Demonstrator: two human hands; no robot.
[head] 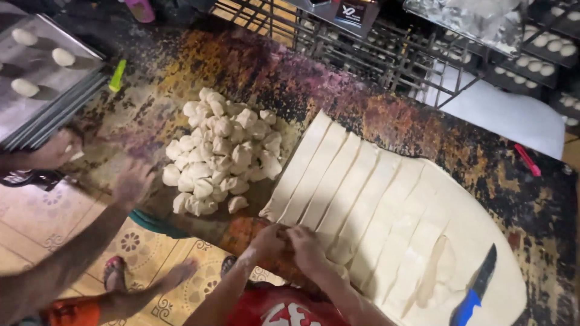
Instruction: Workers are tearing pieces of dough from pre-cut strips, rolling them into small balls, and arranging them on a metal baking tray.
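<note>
Dough strips (356, 199) lay cut beside the pile (223, 151); I pinched one strip's end, left hand (270, 239) and right hand (306, 246) fingers clamped together on it.

Both forearms come up from the near edge and converge toward the middle of the scene. The left hand (270, 239) and the right hand (306, 246) sit side by side, touching or almost so, palms down and fingers curled inward. The wrists are slightly bent, and the right forearm runs off to the near right.
</note>
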